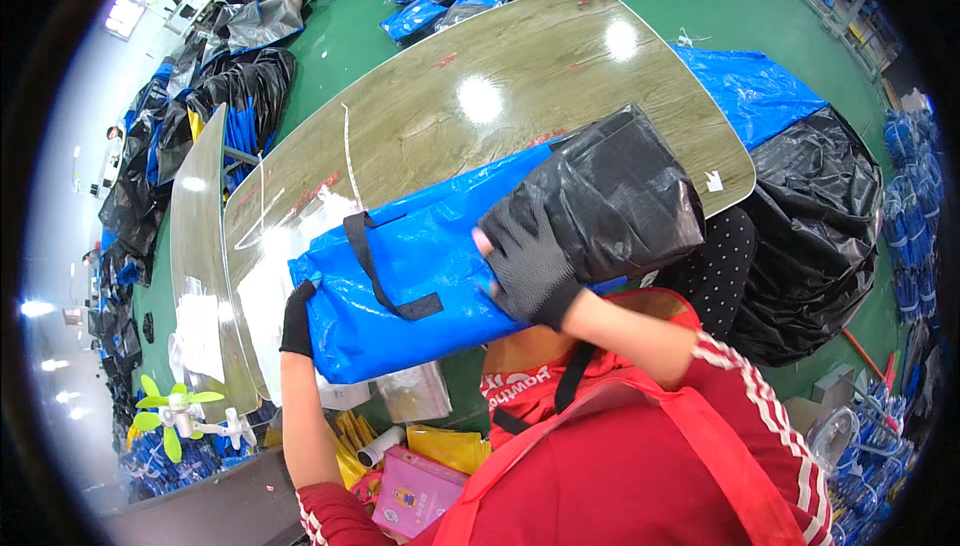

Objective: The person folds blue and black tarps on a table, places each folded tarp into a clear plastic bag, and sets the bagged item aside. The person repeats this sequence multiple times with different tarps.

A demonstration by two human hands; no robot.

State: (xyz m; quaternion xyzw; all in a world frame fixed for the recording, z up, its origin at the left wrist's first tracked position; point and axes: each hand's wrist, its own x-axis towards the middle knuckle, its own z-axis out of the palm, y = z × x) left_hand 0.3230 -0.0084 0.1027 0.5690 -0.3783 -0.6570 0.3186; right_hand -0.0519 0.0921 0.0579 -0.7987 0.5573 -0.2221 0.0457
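Note:
A long blue plastic bag (430,231) lies across the near part of the tabletop. Its right portion is a folded black section (630,196), and a black strap handle (362,261) loops over the blue side. My left hand (298,321), in a black glove, closes on the bag's left end near the upper corner; most of its fingers are hidden behind the edge. My right hand (530,266), in a grey-black glove with bare fingertips showing, rests spread on the bag where blue meets black.
The wood-patterned table (420,86) has rounded corners. A blue and black sheet pile (820,216) sits at its right. Folded bags (440,1) lie on the green floor beyond. A small green fan (178,414) and a pink box (418,491) are at the near left.

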